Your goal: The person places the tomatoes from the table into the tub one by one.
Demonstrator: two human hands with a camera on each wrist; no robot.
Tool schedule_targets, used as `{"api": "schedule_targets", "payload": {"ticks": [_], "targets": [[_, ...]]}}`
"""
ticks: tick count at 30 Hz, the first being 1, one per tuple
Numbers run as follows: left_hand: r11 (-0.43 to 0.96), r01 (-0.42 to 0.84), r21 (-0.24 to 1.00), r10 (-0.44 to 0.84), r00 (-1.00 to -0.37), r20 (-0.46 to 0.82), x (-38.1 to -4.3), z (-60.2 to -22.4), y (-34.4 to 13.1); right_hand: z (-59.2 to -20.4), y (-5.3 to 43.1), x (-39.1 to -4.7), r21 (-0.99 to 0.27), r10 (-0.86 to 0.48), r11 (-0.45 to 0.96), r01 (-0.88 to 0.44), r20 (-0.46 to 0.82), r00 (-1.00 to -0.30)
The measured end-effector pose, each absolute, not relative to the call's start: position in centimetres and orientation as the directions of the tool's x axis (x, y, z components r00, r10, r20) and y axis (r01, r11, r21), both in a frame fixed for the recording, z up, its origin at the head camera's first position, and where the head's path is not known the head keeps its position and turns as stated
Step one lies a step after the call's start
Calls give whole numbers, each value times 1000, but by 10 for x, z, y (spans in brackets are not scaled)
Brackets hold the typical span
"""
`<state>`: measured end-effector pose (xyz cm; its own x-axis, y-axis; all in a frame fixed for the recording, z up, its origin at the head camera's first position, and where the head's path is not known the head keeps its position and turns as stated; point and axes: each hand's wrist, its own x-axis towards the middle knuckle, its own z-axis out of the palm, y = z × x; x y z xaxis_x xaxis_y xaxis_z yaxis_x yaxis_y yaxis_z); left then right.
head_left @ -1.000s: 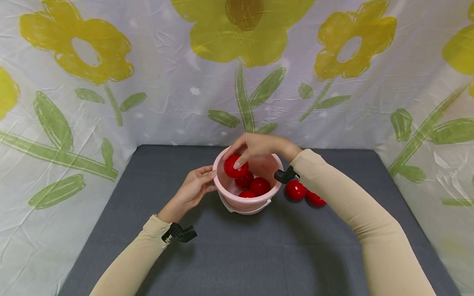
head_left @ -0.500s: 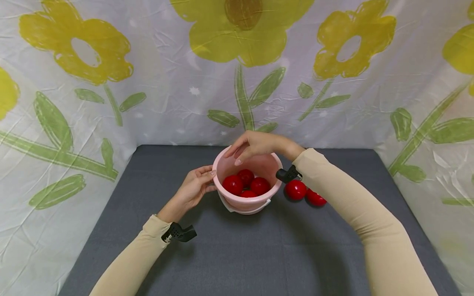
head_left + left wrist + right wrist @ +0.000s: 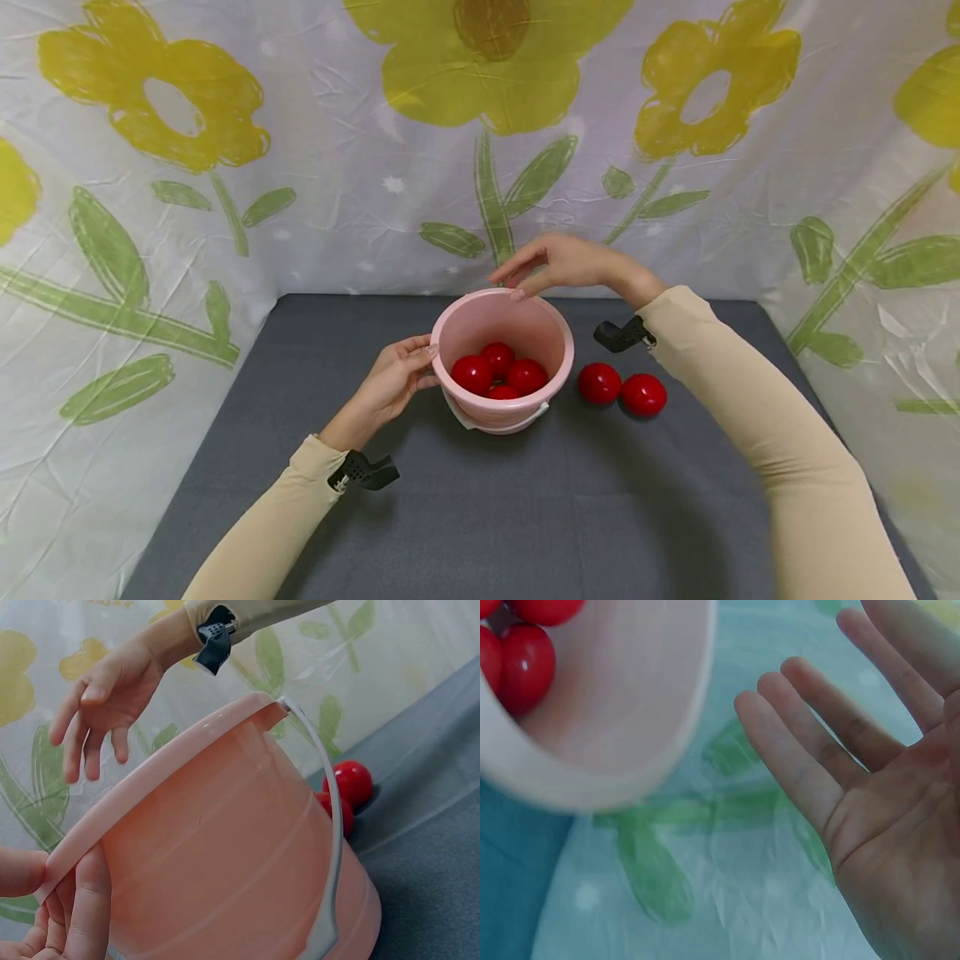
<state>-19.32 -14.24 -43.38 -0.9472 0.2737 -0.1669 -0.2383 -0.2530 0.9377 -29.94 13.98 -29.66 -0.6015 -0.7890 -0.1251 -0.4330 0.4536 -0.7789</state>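
Note:
A pink bucket (image 3: 501, 412) with a white handle (image 3: 327, 900) stands upright on the table. My left hand (image 3: 386, 379) pinches its rim at the left side, thumb on top and fingers beneath in the left wrist view. Several shiny red balls (image 3: 527, 377) lie together at the bottom of the bucket. Above the far rim is my right hand (image 3: 573, 262), empty, its fingers loosely extended and spread in the right wrist view (image 3: 900, 802). Two more red balls, one nearer the bucket (image 3: 599, 383) and one farther right (image 3: 643, 395), rest on the table under the right forearm.
A dark grey cloth (image 3: 480, 517) covers the table. Behind and at both sides hangs a pale curtain (image 3: 337, 167) printed with yellow flowers. Each wrist carries a black camera mount, the left one (image 3: 363, 472) low over the cloth.
My right hand has let a red ball go into the bucket, then risen and moved right, away from the opening. The left hand has stayed on the rim.

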Motion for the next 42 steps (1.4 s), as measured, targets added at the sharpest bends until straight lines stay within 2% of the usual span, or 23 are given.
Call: {"api": "schedule_targets", "payload": {"ticks": [9, 14, 22, 27, 34, 42], "targets": [[-248, -228, 942, 272, -949, -158, -193, -433, -142, -289, 186, -295, -754, -704, 527, -393, -129, -698], [-252, -230, 940, 275, -948, -158, -193, -435, -142, -294, 214, -293, -749, -633, 570, -337, -139, -762], [-254, -233, 939, 275, -948, -161, -192, -434, -143, -320, 251, -289, -738, -567, 612, -284, -160, -808], [-253, -237, 938, 274, -947, -165, -193, -433, -143, -353, 266, -284, -755, -559, 616, -226, -216, -800], [-256, -238, 937, 271, -948, -166, -193, -433, -142, -392, 277, -278, -769, -609, 588, -250, -218, -762], [-253, -237, 938, 264, -950, -169, -193, -434, -142, -424, 277, -274, -761, -649, 603, -239, -294, -701]]}}
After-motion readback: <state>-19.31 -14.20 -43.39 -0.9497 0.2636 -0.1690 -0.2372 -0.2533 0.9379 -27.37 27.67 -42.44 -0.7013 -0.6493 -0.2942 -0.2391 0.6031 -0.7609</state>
